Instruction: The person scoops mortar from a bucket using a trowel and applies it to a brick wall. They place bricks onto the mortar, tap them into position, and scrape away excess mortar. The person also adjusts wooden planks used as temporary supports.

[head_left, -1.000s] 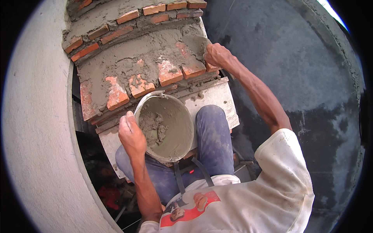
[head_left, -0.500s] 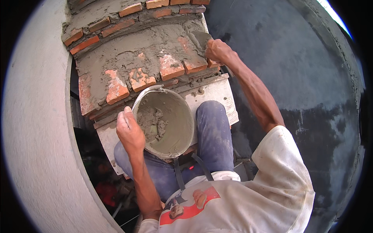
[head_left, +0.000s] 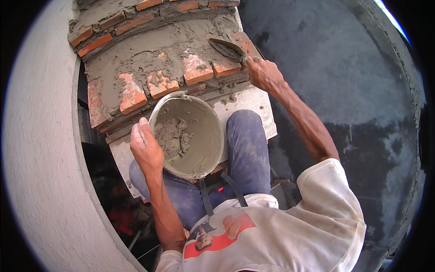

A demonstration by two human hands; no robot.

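My right hand (head_left: 265, 75) grips a pointing trowel (head_left: 228, 50) by its handle. The mortar-smeared blade points left, tilted, low over the right end of a brick step. Grey wet mortar (head_left: 131, 56) covers much of this step, and the orange faces of several bricks (head_left: 197, 69) show along its front edge. Between my knees stands a bucket (head_left: 208, 138), leaning, with a heap of mortar (head_left: 176, 138) inside on the left. At the bucket's left rim, my left hand (head_left: 147, 147) is closed on its handle; the fingertips are partly hidden.
Higher up is another brick course (head_left: 136, 23) with mortar in its joints. A pale wall (head_left: 41, 136) curves along the left, with a dark gap beside it. On the right is a dark grey wall (head_left: 335, 81). A pale board (head_left: 253, 102) lies below the step.
My right hand has moved slightly down and right; the trowel blade has turned to point left, uncovering a brick at the step's right end. My left hand stays on the bucket.
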